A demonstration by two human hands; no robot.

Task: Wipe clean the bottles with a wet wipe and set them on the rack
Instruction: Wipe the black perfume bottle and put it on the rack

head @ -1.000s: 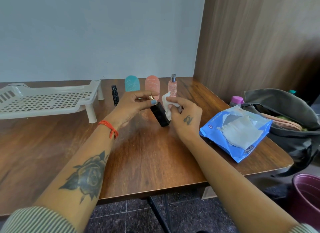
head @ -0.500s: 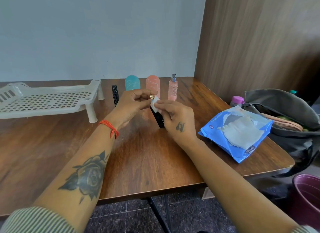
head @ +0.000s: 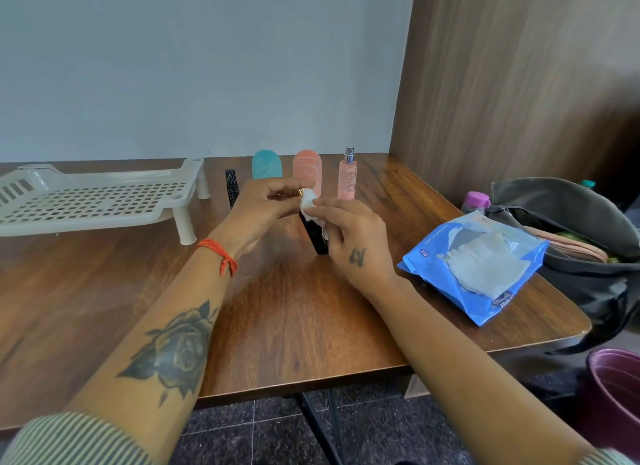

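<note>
**Head view: black bottle held mid-wipe above the table**

Head camera shows me the black bottle (head: 314,235) at the centre of the scene, tilted, its gold-trimmed top toward 11 o'clock and its base toward 5 o'clock, held above the table (head: 284,308). My left hand (head: 263,208) pinches the top end with curled fingers. My right hand (head: 349,239) has its fingers curled round a white wet wipe (head: 307,201), pressing it against the bottle's upper part.

Behind the hands, at 12 o'clock, four more bottles stand upright in a row: a slim black bottle (head: 230,187), a teal bottle (head: 266,165), a coral bottle (head: 307,168) and a pink spray bottle (head: 347,177) with a silver nozzle. I see the white rack (head: 104,201) at 9 to 10 o'clock on the table, well apart from the hands, with nothing on its slotted top.

At 3 o'clock lies the blue wipes pack (head: 446,243), open, with a sheet showing. Beyond it, off the table edge, sits a dark bag (head: 561,201) with a purple-capped bottle (head: 477,201) beside it. A maroon bin (head: 613,395) stands at 4 o'clock on the floor.
</note>
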